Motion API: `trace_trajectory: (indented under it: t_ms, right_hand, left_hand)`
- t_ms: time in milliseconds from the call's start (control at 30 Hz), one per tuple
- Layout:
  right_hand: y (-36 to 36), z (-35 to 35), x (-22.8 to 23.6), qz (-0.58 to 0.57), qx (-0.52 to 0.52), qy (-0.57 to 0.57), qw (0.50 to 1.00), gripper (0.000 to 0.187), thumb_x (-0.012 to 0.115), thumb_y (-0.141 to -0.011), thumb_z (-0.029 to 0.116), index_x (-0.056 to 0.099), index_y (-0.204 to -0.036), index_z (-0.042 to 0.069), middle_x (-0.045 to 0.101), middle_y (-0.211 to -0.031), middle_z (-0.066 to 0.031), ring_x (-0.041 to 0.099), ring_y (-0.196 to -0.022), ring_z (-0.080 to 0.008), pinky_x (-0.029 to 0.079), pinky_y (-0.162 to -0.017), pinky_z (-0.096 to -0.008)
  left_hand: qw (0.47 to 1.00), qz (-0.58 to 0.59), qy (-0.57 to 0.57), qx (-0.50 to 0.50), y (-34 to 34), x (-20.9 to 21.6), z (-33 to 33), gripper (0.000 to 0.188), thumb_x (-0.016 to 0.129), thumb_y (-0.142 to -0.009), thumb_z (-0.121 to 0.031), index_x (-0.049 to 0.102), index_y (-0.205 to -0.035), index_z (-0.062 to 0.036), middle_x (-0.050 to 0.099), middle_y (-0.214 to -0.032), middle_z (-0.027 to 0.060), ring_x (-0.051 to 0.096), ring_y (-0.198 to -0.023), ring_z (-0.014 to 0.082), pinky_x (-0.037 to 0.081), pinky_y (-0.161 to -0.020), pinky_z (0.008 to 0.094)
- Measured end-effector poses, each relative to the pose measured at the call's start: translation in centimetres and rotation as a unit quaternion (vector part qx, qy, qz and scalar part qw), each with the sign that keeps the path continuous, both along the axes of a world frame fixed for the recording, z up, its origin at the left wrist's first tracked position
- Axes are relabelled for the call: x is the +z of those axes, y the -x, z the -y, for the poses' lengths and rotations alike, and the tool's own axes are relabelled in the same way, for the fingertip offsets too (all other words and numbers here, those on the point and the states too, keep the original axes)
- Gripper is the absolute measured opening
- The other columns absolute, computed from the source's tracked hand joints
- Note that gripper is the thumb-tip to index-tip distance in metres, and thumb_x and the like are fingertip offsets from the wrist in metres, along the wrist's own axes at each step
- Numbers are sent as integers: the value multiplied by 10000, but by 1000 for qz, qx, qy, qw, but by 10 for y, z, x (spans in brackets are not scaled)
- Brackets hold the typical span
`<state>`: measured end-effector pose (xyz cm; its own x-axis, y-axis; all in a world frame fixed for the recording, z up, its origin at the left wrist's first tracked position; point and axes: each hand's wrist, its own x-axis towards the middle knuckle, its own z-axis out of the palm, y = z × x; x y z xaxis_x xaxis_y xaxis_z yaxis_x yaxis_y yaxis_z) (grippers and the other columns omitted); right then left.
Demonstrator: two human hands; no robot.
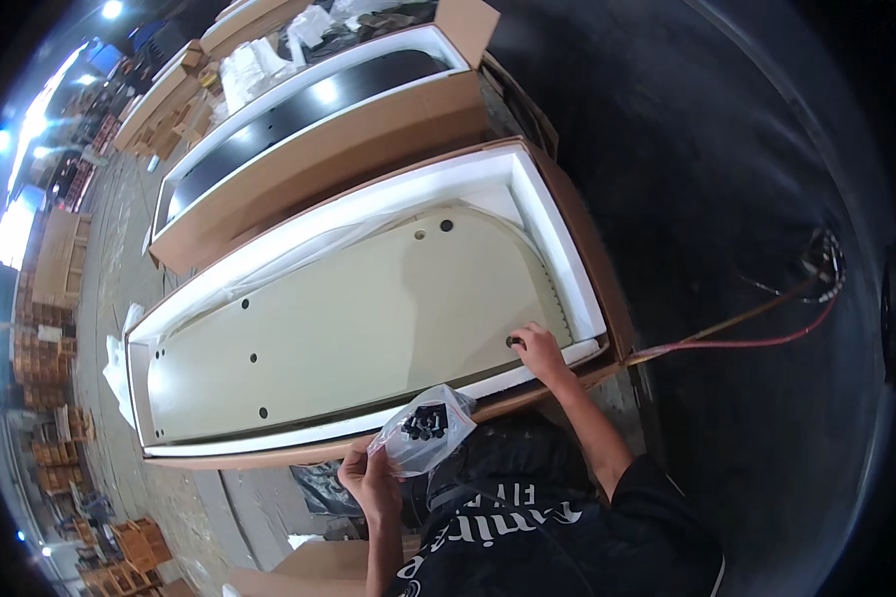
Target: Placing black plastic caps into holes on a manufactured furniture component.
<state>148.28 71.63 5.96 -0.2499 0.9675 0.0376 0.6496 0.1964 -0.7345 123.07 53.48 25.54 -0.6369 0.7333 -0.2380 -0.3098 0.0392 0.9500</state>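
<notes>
A large cream-coloured flat panel point(338, 308) with rounded end corners lies in white foam inside a cardboard box. Several dark round holes dot its face, one point(446, 226) near the far right corner. My right hand point(540, 353) is at the panel's near right end, fingers pinched at a small dark round spot point(514, 341). Whether that spot is a hole or a black piece in my fingertips, I cannot tell. Over the box's near edge, my left hand point(368, 478) grips a clear plastic bag point(438, 453). Several small black bolt-like pieces point(425, 422) sit inside the bag.
White foam point(558, 239) lines the panel's box point(607, 289). Behind it, another cardboard box point(319, 149) holds a glossy black panel point(309, 104). A red hose point(757, 343) trails across the dark surface at right. Wooden crates point(144, 542) stand on the floor at left.
</notes>
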Motion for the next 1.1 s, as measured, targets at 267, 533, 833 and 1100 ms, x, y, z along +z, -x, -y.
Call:
trace_trajectory:
  t_ms: [267,533,833,1100]
  right_hand:
    - [16,9,9,87,1,-39,995,163,674,-771,93,672,-931,60,615,-922,-143,608,-861,-358,502,-758,-439]
    - [12,11,11,132,45,-74,987,156,695,-768,130,691,-918,88,637,-938,-96,625,-853,-310,512,-753,-403]
    - [11,1,12,174,10,-17,984,235,741,-752,278,674,-854,78,623,-877,-117,628,-822,-337,508,-729,-444]
    - [22,-3,16,248,-9,30,968,400,747,-742,394,588,-819,35,595,-835,-155,609,-817,-370,491,-719,-478]
  left_hand:
    - [997,-64,26,-35,40,-32,21,91,663,-852,-64,667,-814,18,643,-700,18,546,-585,62,424,-537,215]
    - [996,-59,-5,-65,49,-52,36,157,647,-874,-107,574,-783,-2,641,-731,28,547,-650,66,430,-595,222]
    - [930,-340,53,-128,65,-69,36,193,630,-785,-160,503,-788,-15,582,-650,153,592,-563,307,470,-553,336]
    - [918,-369,31,-142,59,-63,27,189,635,-753,-133,492,-798,-17,591,-673,147,610,-587,298,471,-560,347]
